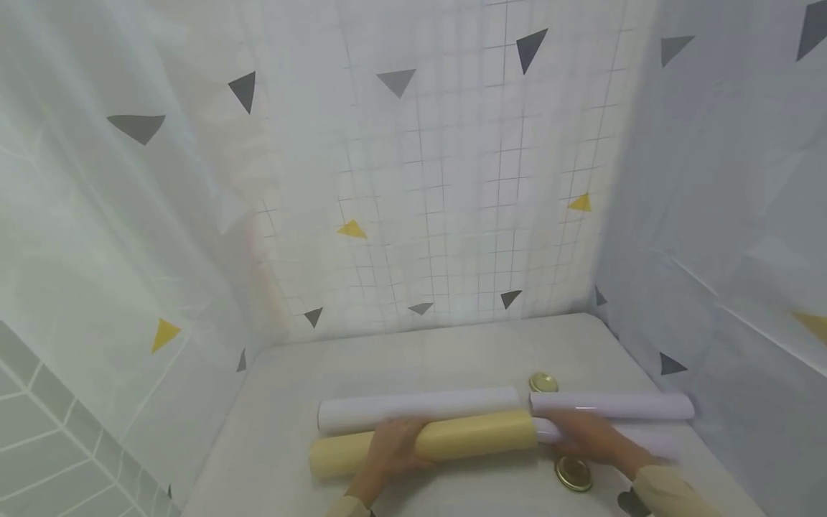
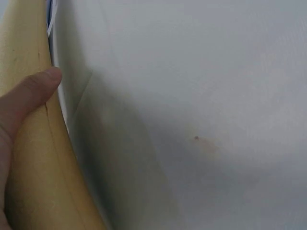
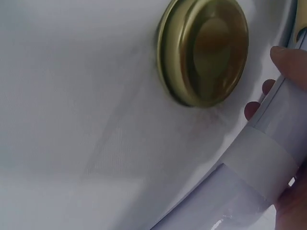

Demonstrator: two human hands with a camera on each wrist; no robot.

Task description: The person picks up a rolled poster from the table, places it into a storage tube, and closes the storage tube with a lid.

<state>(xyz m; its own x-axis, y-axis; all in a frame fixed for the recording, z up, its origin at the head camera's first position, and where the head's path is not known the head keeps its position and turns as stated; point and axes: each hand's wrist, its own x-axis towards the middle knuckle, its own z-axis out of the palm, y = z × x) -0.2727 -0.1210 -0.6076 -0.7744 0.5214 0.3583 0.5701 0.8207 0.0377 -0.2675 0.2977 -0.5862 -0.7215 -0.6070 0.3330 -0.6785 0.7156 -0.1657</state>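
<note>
A tan cardboard tube point(image 1: 478, 434) lies across the front of the white surface. My left hand point(image 1: 395, 444) grips it near its middle, thumb laid along the tube point(image 2: 57, 158) in the left wrist view. At the tube's right end, a glossy white paper roll point(image 1: 547, 431) meets the opening; its end appears to be inside. My right hand point(image 1: 581, 434) holds this roll, with fingers and thumb curled round it next to a white band point(image 3: 261, 160). Just below the right hand lies a round gold lid point(image 1: 573, 474), also seen large in the right wrist view.
Behind the tube lies a white roll point(image 1: 362, 413). Another glossy roll point(image 1: 646, 406) lies behind my right hand, with a second gold lid point(image 1: 543, 382) beyond its left end. Patterned sheeting point(image 1: 452, 179) stands around the white tabletop point(image 1: 271, 402).
</note>
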